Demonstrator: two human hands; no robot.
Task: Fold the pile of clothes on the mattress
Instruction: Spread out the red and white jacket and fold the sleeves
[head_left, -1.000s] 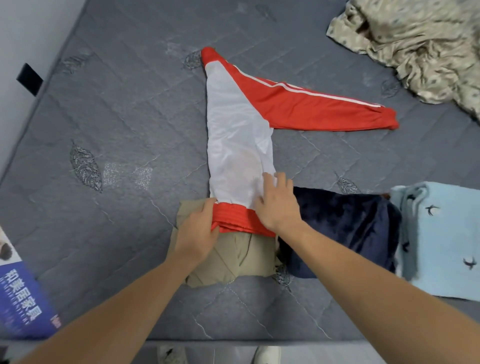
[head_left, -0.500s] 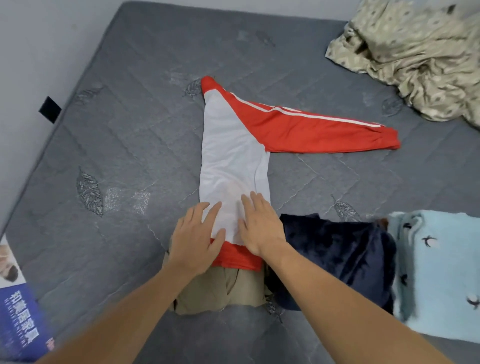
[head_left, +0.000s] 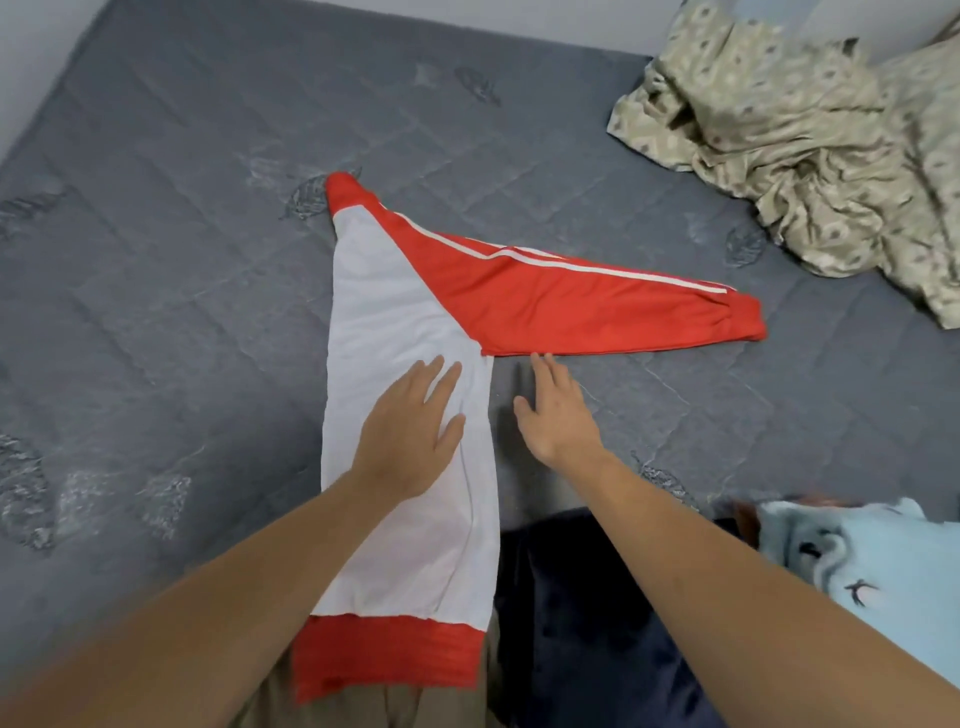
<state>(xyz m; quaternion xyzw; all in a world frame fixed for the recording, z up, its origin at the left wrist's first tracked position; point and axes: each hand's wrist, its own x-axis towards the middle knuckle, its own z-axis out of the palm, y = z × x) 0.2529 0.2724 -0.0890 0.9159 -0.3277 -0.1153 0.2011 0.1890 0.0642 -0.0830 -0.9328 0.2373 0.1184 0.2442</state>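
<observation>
Jacket (head_left: 410, 364), red and white, is pinned by the flat, open left hand (head_left: 410, 441). Its red sleeve (head_left: 597, 312) stretches rightward, just beyond the spread, empty right hand (head_left: 553, 415), the nearer one.

The jacket (head_left: 405, 364) lies mid-mattress (head_left: 182, 260), crumpled sheet (head_left: 805, 130) behind-right, folded clothes (head_left: 597, 623) near-right.

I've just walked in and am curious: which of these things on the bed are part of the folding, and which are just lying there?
Part of the job:
- red and white jacket, pressed flat by the left hand
- right hand, open near the red sleeve
- navy garment, light blue garment, khaki garment

Lying about:
- crumpled beige bedding
- grey mattress
</observation>
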